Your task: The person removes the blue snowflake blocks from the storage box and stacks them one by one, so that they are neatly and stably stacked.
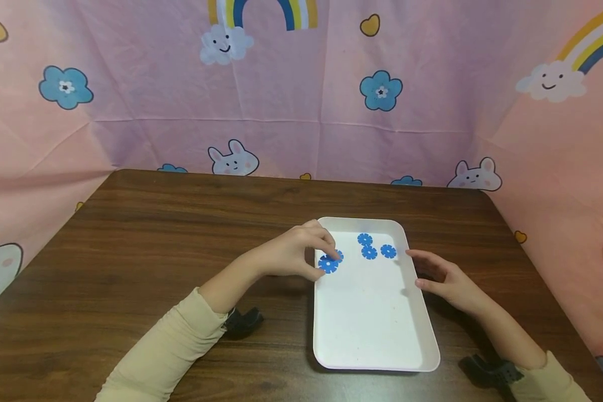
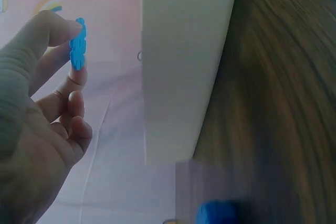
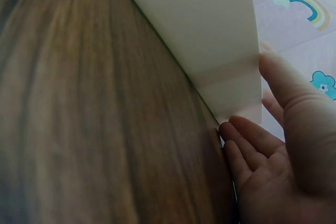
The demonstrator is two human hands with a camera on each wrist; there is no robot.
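Observation:
My left hand pinches a blue notched plastic disc between thumb and fingertips, over the left wall of a white tray. The held disc stands on edge in the left wrist view, its other fingers loosely bent below. Just behind it in the head view, a second blue disc is partly covered. Several more such discs lie in the tray's far part. At the tray's right wall is my right hand, fingers fairly straight; its fingertips are by the wall's base and the thumb reaches the rim.
The tray stands on a dark brown wooden table, right of its middle. A pink cloth with cartoon prints hangs behind and at both sides. Black bands with cameras sit on both wrists.

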